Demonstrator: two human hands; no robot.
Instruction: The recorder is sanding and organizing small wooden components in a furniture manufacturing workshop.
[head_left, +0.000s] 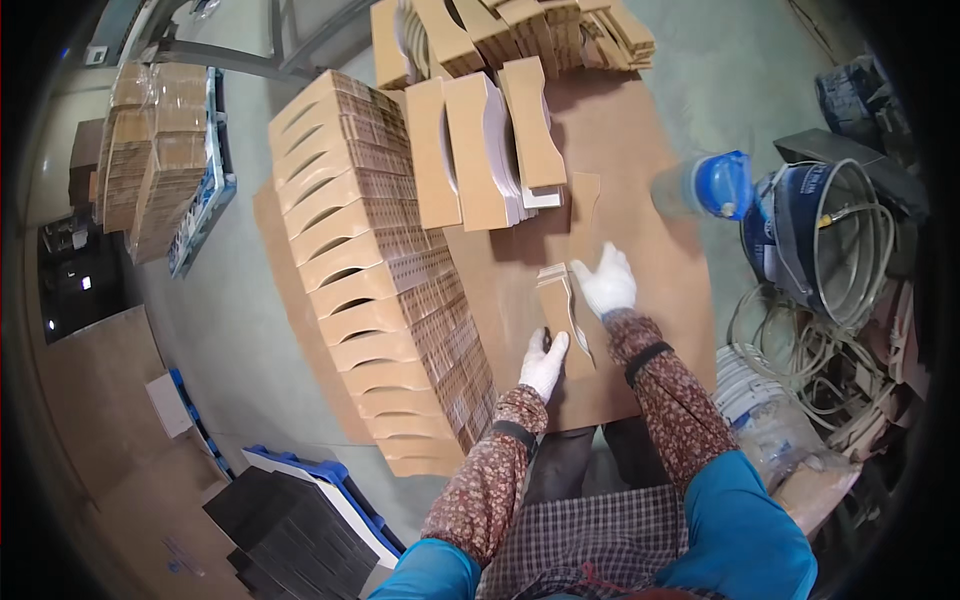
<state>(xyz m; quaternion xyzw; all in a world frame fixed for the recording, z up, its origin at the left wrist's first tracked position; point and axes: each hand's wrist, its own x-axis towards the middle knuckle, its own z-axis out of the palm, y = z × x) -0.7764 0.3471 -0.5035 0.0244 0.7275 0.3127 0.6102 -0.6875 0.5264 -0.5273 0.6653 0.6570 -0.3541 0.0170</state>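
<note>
A small stack of brown cardboard pieces (557,303), with one wavy edge and pale layers showing, lies on the sheet-covered work surface in front of me. My left hand (543,366), in a white glove with dark fingertips, grips the stack's near left edge, thumb over the cardboard. Just right of the stack is my right hand (609,284), also white-gloved. Its fingers reach forward and its thumb stands out toward the stack, with nothing visible in its grasp. Beyond the hands lies a single flat cardboard piece (584,210) with a curved edge.
Left stands a long row of cardboard pieces with curved cutouts (345,290). Curved cardboard stacks (480,150) sit farther back. On the right are a blue-topped container (722,185), a blue drum (790,235) and coiled hose (800,340). Black stacked sheets (300,530) lie lower left.
</note>
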